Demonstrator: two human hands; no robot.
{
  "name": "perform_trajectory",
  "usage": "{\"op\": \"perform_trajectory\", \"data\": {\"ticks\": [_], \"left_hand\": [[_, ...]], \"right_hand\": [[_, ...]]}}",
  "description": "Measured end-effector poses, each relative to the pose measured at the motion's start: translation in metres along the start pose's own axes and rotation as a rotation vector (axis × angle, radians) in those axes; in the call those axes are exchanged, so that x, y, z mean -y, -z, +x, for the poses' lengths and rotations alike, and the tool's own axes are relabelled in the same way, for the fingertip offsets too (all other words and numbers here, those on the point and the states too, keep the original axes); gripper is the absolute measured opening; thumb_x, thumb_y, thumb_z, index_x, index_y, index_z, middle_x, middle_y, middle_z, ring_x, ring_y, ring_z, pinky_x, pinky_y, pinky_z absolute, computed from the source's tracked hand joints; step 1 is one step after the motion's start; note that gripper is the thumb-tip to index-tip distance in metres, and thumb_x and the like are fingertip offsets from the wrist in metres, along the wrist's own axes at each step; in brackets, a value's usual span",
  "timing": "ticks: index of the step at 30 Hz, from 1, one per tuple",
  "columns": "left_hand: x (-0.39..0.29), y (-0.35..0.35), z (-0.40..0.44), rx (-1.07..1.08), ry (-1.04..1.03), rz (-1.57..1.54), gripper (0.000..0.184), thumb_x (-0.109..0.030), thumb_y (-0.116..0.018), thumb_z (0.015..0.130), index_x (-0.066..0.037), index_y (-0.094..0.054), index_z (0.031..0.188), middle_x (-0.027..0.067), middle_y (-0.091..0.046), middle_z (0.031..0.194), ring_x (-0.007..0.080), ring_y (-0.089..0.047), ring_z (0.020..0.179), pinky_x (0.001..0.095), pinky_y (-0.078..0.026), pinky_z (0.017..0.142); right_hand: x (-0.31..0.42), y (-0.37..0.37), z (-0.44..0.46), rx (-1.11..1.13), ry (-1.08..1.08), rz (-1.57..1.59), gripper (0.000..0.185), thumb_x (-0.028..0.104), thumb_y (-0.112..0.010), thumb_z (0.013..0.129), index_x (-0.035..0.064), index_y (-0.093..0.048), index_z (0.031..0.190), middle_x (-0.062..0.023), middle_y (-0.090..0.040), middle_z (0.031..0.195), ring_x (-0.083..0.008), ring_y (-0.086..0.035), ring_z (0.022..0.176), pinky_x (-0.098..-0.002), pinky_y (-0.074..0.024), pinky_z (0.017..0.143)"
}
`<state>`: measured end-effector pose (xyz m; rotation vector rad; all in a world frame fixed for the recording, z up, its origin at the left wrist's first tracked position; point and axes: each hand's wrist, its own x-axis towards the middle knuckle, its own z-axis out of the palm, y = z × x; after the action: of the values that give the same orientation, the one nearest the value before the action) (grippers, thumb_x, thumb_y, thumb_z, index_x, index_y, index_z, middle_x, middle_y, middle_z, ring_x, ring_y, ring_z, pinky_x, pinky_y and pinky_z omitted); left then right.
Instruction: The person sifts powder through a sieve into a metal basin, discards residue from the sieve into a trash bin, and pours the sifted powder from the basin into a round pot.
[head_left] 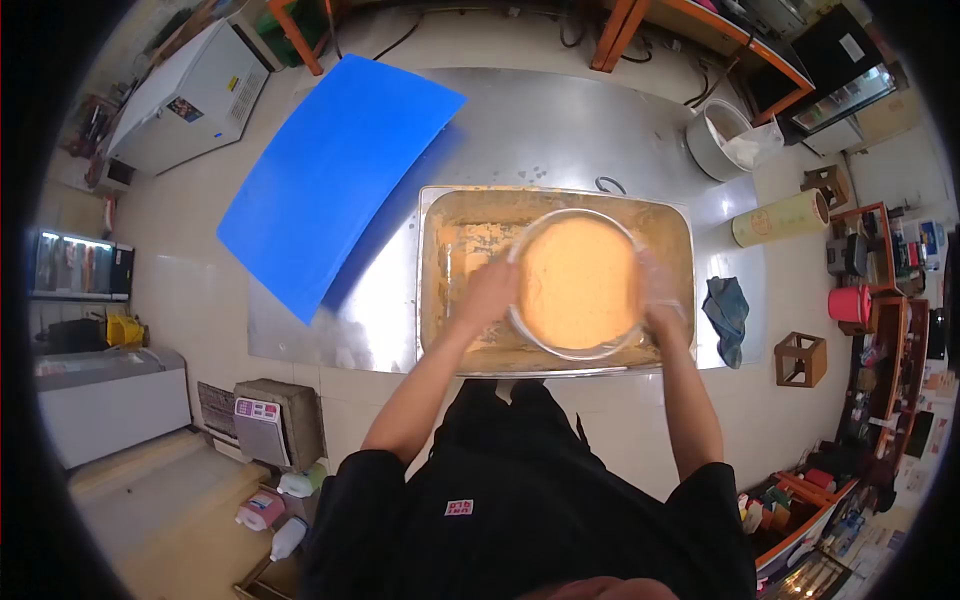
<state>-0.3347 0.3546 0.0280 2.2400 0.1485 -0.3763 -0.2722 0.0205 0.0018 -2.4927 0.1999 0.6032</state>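
Nearest, a person in a black short-sleeved shirt (530, 530) reaches forward with 2 bare arms. The left hand (488, 294) and right hand (660, 298) grasp opposite sides of a round metal-rimmed container (577, 357), though blur hides how the fingers sit, the right hand's most of all. Smooth orange-yellow contents (580, 280) cover its inside. The container is within the outline of a rectangular metal tray (432, 340), right of its middle; whether it touches the tray's bottom, I cannot tell. Orange residue lies in patches on the tray. Beneath is a steel table (570, 115), with a dark crumpled cloth (726, 320) right of the tray and a curved blue sheet (340, 175) to the left. Farther along the right side are a yellow-green roll (780, 218) and a pale round tub (712, 150), with crumpled plastic (755, 148) at its edge. Beyond the table's far left corner stands a white chest (190, 100).
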Motion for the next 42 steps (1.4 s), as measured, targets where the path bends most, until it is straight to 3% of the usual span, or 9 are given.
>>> {"op": "perform_trajectory", "data": {"ticks": [3, 6, 8, 11, 17, 22, 31, 36, 42], "left_hand": [[0.01, -0.006, 0.0, -0.047, -0.052, 0.053, 0.038, -0.027, -0.036, 0.1, 0.001, -0.058, 0.114, 0.0308, -0.065, 0.097, 0.0477, -0.063, 0.095, 0.0552, -0.049, 0.083], [0.025, -0.027, 0.005, -0.042, -0.244, 0.179, 0.034, -0.024, -0.039, 0.099, 0.001, -0.06, 0.106, 0.0288, -0.065, 0.089, 0.0448, -0.064, 0.091, 0.0535, -0.051, 0.08], [0.026, -0.022, -0.013, -0.226, -0.364, 0.283, 0.031, -0.022, -0.042, 0.097, 0.005, -0.059, 0.099, 0.0259, -0.064, 0.083, 0.0427, -0.065, 0.085, 0.0513, -0.052, 0.078], [-0.015, 0.021, -0.019, 0.081, -0.069, 0.397, 0.038, -0.025, -0.041, 0.1, 0.008, -0.056, 0.112, 0.0266, -0.066, 0.089, 0.0433, -0.066, 0.084, 0.0512, -0.052, 0.076], [-0.023, -0.021, -0.043, -0.165, -0.039, -0.13, 0.053, -0.031, -0.036, 0.104, 0.008, -0.038, 0.141, 0.0285, -0.067, 0.096, 0.0455, -0.066, 0.081, 0.0521, -0.053, 0.073], [-0.042, -0.039, -0.041, -0.098, -0.025, -0.226, 0.048, -0.032, -0.035, 0.104, 0.001, -0.039, 0.139, 0.0301, -0.066, 0.098, 0.0484, -0.064, 0.09, 0.0566, -0.05, 0.078], [-0.037, -0.04, -0.047, -0.206, -0.034, -0.348, 0.046, -0.034, -0.037, 0.103, 0.001, -0.039, 0.133, 0.0313, -0.065, 0.1, 0.0488, -0.065, 0.086, 0.0568, -0.051, 0.073], [-0.026, -0.009, -0.049, -0.085, 0.08, -0.409, 0.046, -0.034, -0.04, 0.102, 0.001, -0.04, 0.132, 0.0309, -0.065, 0.105, 0.0472, -0.064, 0.091, 0.0548, -0.051, 0.078], [-0.038, -0.038, -0.043, -0.161, -0.025, -0.467, 0.047, -0.035, -0.04, 0.103, 0.003, -0.044, 0.129, 0.0306, -0.064, 0.108, 0.0487, -0.064, 0.09, 0.0549, -0.052, 0.077]], "right_hand": [[-0.084, -0.051, 0.029, 0.096, -0.152, -0.324, 0.061, 0.051, -0.034, 0.101, 0.0028, -0.065, 0.122, -0.0225, -0.066, 0.12, -0.031, -0.061, 0.119, -0.0454, -0.045, 0.101], [-0.082, -0.011, 0.004, 0.074, 0.172, -0.443, 0.064, 0.054, -0.036, 0.098, 0.0005, -0.07, 0.108, -0.0244, -0.069, 0.098, -0.0319, -0.069, 0.093, -0.047, -0.0505, 0.083], [0.001, 0.003, -0.043, 0.056, -0.318, -0.198, 0.058, 0.05, -0.039, 0.099, 0.0017, -0.069, 0.112, -0.0202, -0.072, 0.097, -0.0304, -0.069, 0.09, -0.0461, -0.0506, 0.082], [-0.012, -0.014, -0.026, -0.029, -0.224, -0.176, 0.057, 0.048, -0.038, 0.1, 0.0018, -0.066, 0.116, -0.0194, -0.069, 0.102, -0.0297, -0.066, 0.095, -0.0448, -0.049, 0.086], [-0.03, 0.002, -0.02, -0.124, 0.056, 0.074, 0.054, 0.046, -0.035, 0.103, 0.002, -0.06, 0.123, -0.0179, -0.065, 0.113, -0.0282, -0.062, 0.106, -0.0421, -0.0458, 0.093], [0.008, 0.033, -0.028, 0.048, 0.038, 0.655, 0.053, 0.044, -0.033, 0.105, 0.0022, -0.055, 0.128, -0.0167, -0.061, 0.122, -0.0269, -0.057, 0.115, -0.0399, -0.0432, 0.1], [0.024, 0.039, -0.018, 0.094, 0.053, 0.847, 0.051, 0.041, -0.03, 0.108, 0.0025, -0.046, 0.139, -0.0144, -0.054, 0.138, -0.0246, -0.05, 0.13, -0.036, -0.0384, 0.111], [0.008, 0.012, 0.004, -0.119, 0.276, 0.329, 0.056, 0.044, -0.028, 0.108, 0.0023, -0.046, 0.14, -0.0128, -0.057, 0.134, -0.0224, -0.057, 0.121, -0.035, -0.0465, 0.102], [0.04, 0.034, -0.001, -0.043, 0.122, 0.474, 0.054, 0.041, -0.028, 0.108, 0.0011, -0.046, 0.141, -0.0127, -0.057, 0.134, -0.023, -0.055, 0.122, -0.0352, -0.0425, 0.104]]}}
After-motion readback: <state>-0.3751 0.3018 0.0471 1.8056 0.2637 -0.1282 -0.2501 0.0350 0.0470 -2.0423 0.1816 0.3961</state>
